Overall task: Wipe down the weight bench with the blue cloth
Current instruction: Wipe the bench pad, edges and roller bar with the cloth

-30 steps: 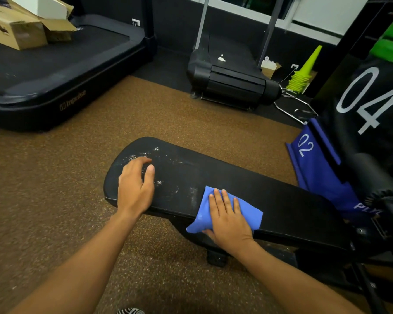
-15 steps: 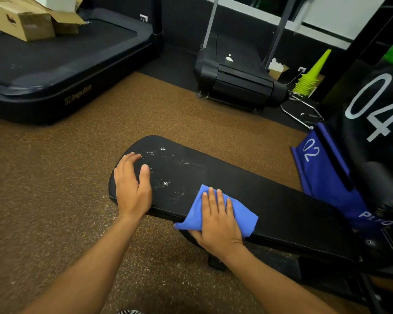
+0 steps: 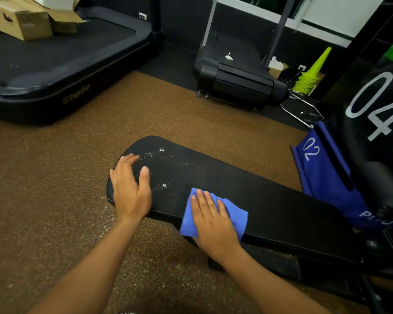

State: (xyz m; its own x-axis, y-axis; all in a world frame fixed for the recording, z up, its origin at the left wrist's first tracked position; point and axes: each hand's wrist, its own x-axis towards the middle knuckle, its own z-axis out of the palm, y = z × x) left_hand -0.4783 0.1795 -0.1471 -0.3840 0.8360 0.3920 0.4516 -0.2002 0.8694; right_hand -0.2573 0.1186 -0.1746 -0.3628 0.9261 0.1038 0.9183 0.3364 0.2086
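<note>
A black padded weight bench (image 3: 270,200) runs from centre to lower right, with white wet smears near its rounded left end. My right hand (image 3: 211,220) lies flat on the folded blue cloth (image 3: 235,214), pressing it onto the pad's near edge. My left hand (image 3: 129,189) rests on the bench's left end with fingers spread, holding nothing. The cloth's lower left corner hangs over the bench edge.
Brown speckled rubber floor (image 3: 55,200) surrounds the bench. A large treadmill (image 3: 55,71) with cardboard boxes (image 3: 21,21) stands at the back left, a smaller treadmill (image 3: 236,80) at the back centre, stacked yellow cones (image 3: 311,73) behind. Blue and black numbered bags (image 3: 327,173) crowd the right.
My right hand has slid the blue cloth a little leftward along the pad's near edge, closer to the smears. My left hand has stayed on the bench end.
</note>
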